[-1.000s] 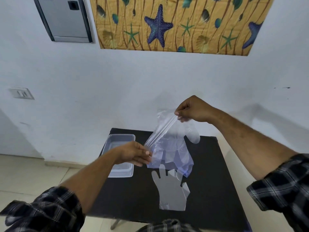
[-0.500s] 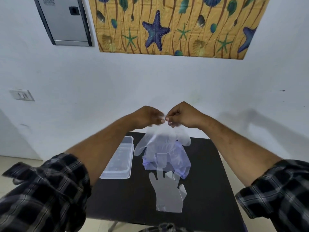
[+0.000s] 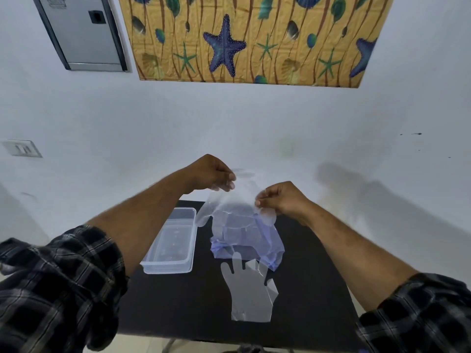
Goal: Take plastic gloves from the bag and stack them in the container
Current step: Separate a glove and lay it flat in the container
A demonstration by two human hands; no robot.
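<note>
Up above the black bench point(image 3: 193, 314), seen from the head camera: left hand point(image 3: 211, 174) raised near the white wall, fingers point(image 3: 228, 183) pinched shut on the upper edge of a clear plastic glove point(image 3: 229, 200). Right hand point(image 3: 283, 200) slightly lower and to the right of the left hand, fingertips closed on the other side of the same thin film. Glove stretched between the two hands, hanging down toward the bench, with one loose finger lobe drooping to the left toward the container point(image 3: 173, 245) and another below the right hand.

Directly under the held glove: a bluish translucent bag point(image 3: 270, 248), crumpled, resting on the bench, with folded plastic showing through it. Whether the hanging glove touches the bag, cannot tell.

Nearer the camera than the bag: a second clear glove point(image 3: 251, 294) lying flat on the bench, fingers pointing toward the bag and partly overlapped by its lower edge.

Left of the bag: a clear rectangular container, open, standing on the bench near its left edge, just beside the bag but apart from it. Contents unclear through the plastic.

Dark plaid sleeves point(image 3: 58, 284) rolled up on both forearms.
</note>
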